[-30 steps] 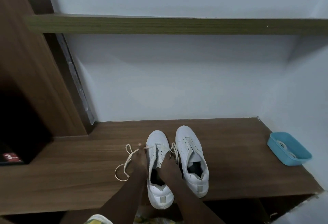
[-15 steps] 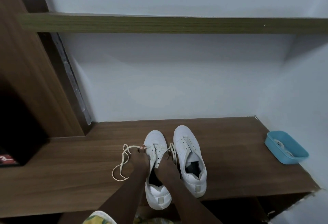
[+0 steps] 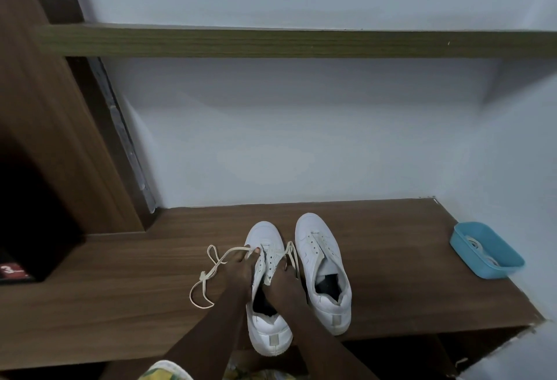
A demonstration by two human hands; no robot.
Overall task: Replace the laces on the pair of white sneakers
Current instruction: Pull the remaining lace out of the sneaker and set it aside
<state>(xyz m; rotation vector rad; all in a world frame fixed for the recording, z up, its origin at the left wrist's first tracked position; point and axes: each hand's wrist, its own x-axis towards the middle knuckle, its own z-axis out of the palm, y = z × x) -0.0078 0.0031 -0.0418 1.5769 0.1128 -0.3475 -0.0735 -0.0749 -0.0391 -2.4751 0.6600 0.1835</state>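
Both hands close on the held sneaker (image 3: 268, 331), which stands on the bench (image 3: 120, 289) with its toe beyond the grip and its heel nearer the person; the left hand (image 3: 238, 268) pinches the lace (image 3: 211, 268) at the shoe's left edge and the right hand (image 3: 283, 277) grips its right side. From the grip the lace trails left and loops onto the bench. Just right of the grip stands the second sneaker (image 3: 322, 259), well to the right a bin (image 3: 503, 271) with laces in it, and above and behind runs a shelf (image 3: 271, 42).
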